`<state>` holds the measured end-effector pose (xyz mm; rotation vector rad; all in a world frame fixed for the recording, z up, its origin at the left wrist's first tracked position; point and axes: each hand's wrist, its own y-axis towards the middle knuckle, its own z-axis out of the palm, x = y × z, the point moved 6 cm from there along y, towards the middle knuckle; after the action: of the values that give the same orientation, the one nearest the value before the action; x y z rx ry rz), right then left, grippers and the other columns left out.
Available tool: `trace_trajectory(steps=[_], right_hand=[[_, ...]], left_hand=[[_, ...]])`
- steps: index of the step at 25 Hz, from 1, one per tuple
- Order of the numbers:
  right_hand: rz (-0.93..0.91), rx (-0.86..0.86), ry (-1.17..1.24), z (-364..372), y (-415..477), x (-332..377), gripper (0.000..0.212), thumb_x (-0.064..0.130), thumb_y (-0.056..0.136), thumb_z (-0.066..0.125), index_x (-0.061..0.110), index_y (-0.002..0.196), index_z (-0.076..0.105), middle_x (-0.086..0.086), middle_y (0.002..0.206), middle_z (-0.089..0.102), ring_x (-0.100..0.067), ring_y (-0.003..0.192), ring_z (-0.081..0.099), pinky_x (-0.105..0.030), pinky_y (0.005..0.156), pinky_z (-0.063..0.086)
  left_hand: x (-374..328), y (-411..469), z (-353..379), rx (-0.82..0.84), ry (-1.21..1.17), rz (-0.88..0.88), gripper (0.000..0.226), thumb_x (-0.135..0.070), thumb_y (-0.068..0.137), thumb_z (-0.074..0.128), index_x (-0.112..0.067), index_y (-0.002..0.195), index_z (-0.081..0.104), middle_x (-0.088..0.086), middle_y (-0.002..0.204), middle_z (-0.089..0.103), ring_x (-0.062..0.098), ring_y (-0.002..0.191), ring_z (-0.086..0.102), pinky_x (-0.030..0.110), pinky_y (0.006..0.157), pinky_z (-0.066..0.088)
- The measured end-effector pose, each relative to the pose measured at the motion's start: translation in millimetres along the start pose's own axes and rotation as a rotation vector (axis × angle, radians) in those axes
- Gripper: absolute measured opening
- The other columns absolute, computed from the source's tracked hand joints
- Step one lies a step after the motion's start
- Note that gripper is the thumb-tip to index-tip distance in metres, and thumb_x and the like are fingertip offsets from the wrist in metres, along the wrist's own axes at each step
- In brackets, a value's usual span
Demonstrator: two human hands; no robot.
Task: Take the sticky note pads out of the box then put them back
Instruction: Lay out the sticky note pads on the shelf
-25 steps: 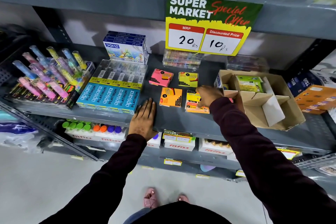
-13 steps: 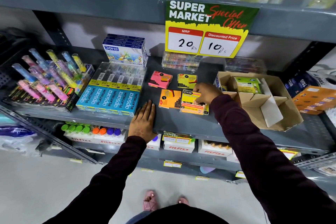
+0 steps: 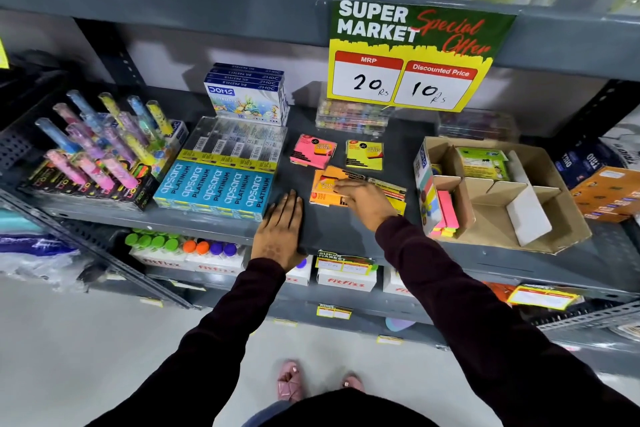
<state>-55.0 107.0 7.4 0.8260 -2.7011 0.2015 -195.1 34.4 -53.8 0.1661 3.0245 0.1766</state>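
On the grey shelf lie a pink sticky note pad [image 3: 313,151] and a yellow one [image 3: 365,154]. In front of them, my right hand [image 3: 362,201] presses down on an orange pad [image 3: 323,189], gripping a yellow-and-red pad [image 3: 393,192] that overlaps it. My left hand [image 3: 280,229] rests flat on the shelf's front edge, fingers apart and holding nothing. The open cardboard box [image 3: 571,229] with dividers stands to the right. It holds a green pack [image 3: 481,163] and pink and yellow note strips [image 3: 446,215].
Blue Apsara pencil boxes [image 3: 214,191] sit just left of my left hand, with DOMS boxes [image 3: 247,94] behind and tube pens [image 3: 100,149] further left. A price sign [image 3: 412,55] hangs from the shelf above. An orange carton [image 3: 609,198] sits right of the box.
My right hand lifted the yellow-and-red pad near the box, carried it left and brought it down partly over the orange pad. My left hand has stayed put.
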Motion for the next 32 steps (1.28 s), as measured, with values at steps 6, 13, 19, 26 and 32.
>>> trace_trajectory(steps=[6,13,19,26,32], right_hand=[[-0.107,-0.047,-0.006,-1,-1,5,0.040,-0.002,0.097,0.043,0.008,0.135,0.053,-0.006,0.144,0.051,-0.018,0.138,0.043,-0.026,0.116,0.028],[-0.227,-0.328,-0.036,4,-21,7,0.046,-0.017,0.072,0.060,0.004,0.112,0.069,-0.010,0.118,0.072,-0.025,0.110,0.068,-0.041,0.093,0.054],[-0.149,-0.148,-0.047,15,-11,6,0.041,-0.003,0.093,0.048,0.009,0.132,0.055,-0.008,0.142,0.053,-0.021,0.133,0.050,-0.033,0.109,0.043],[0.239,-0.119,-0.074,-8,-11,-40,0.047,0.025,0.095,0.048,0.007,0.139,0.043,-0.015,0.145,0.044,-0.033,0.129,0.045,-0.038,0.109,0.038],[0.440,0.216,-0.110,-16,3,-68,0.061,0.027,0.081,0.069,0.004,0.132,0.046,-0.020,0.138,0.048,-0.035,0.129,0.045,-0.041,0.108,0.039]], left_hand=[[1,-1,2,-0.010,0.015,0.005,0.107,-0.042,0.051,0.081,0.006,0.135,0.037,0.024,0.142,0.039,0.035,0.130,0.038,0.047,0.105,0.030],[2,-1,3,0.011,0.047,-0.008,0.114,-0.043,0.045,0.085,0.005,0.135,0.036,0.023,0.142,0.040,0.033,0.130,0.038,0.045,0.105,0.033],[1,-1,2,0.001,0.083,-0.014,0.112,-0.041,0.046,0.086,0.005,0.135,0.036,0.022,0.143,0.039,0.032,0.130,0.038,0.043,0.105,0.031],[0,-2,-2,-0.005,0.086,-0.018,0.111,-0.032,0.043,0.088,0.005,0.135,0.038,0.021,0.141,0.041,0.032,0.128,0.042,0.042,0.103,0.035],[1,-2,0,-0.012,0.007,0.001,0.105,-0.034,0.048,0.082,0.006,0.134,0.038,0.024,0.141,0.041,0.035,0.128,0.040,0.048,0.103,0.033]])
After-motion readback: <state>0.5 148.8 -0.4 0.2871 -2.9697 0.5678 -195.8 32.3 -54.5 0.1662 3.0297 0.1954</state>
